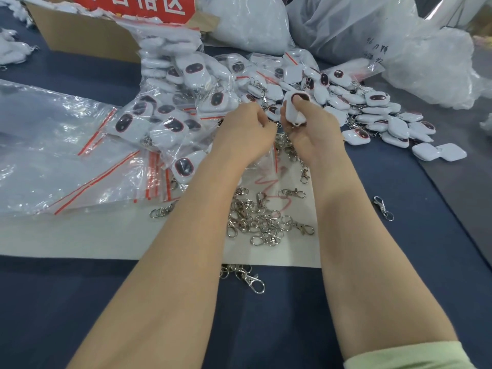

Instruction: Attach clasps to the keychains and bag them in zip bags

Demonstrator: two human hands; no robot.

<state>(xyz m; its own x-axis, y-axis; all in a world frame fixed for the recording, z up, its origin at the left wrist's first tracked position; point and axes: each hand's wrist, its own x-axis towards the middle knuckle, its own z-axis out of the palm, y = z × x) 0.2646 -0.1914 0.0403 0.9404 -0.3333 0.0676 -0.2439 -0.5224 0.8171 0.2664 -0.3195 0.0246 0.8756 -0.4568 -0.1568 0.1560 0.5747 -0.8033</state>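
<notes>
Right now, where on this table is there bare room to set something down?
Bare blue cloth lies at the near edge, below the white sheet, and far left beyond the zip bags. Crowded: clasps mid-sheet, keychains heaped behind.

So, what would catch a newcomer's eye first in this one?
Two hands meet mid-frame: the right hand grips a white keychain, the left hand sits curled beside it. Behind them sprawls a heap of keychains, some already bagged; nearer, metal clasps lie scattered on a white sheet.

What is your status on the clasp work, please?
Right hand grips white keychain. Left hand curled beside it, contents hidden. Loose clasps piled nearer, nothing in the way.
</notes>
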